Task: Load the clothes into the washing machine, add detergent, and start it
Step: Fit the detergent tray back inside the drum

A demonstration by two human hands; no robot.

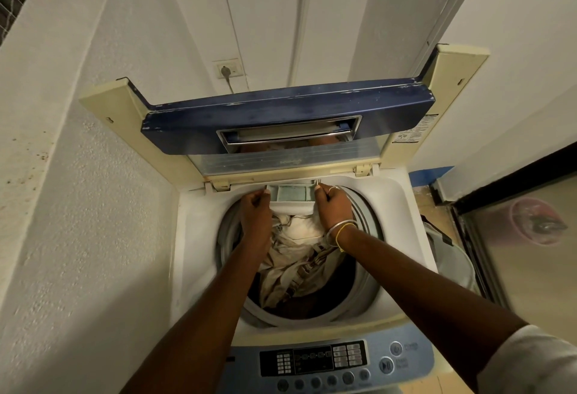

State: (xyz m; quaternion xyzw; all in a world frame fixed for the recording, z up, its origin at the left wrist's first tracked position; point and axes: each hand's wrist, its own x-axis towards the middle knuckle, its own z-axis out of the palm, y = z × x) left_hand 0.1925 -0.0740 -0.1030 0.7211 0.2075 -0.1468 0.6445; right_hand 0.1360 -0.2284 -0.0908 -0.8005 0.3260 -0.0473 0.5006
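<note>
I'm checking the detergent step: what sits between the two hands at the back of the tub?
In the head view, the detergent drawer lies between the left hand and the right hand; each holds one end, above the clothes.

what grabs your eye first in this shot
The left hand and right hand grip the detergent drawer at the back rim of the drum. Below them, beige clothes fill the drum. The blue lid stands raised behind.
</note>
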